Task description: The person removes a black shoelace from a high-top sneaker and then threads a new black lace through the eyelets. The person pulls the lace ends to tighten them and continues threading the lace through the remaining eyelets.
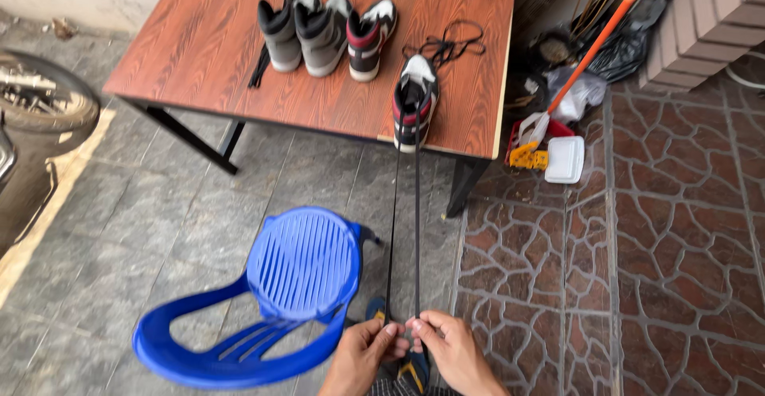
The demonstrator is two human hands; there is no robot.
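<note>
Both hands, left hand [362,354] and right hand [454,351], pinch the black lace [417,229] ends taut; pulling harder could drag the red-black shoe [413,109] off the surface [199,45] edge.

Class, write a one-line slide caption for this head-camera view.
Left hand and right hand pull both ends of a black lace taut from a red-black-white sneaker on the wooden table.

Soft, even daylight; faint shadows, slight blur at the edges.
</note>
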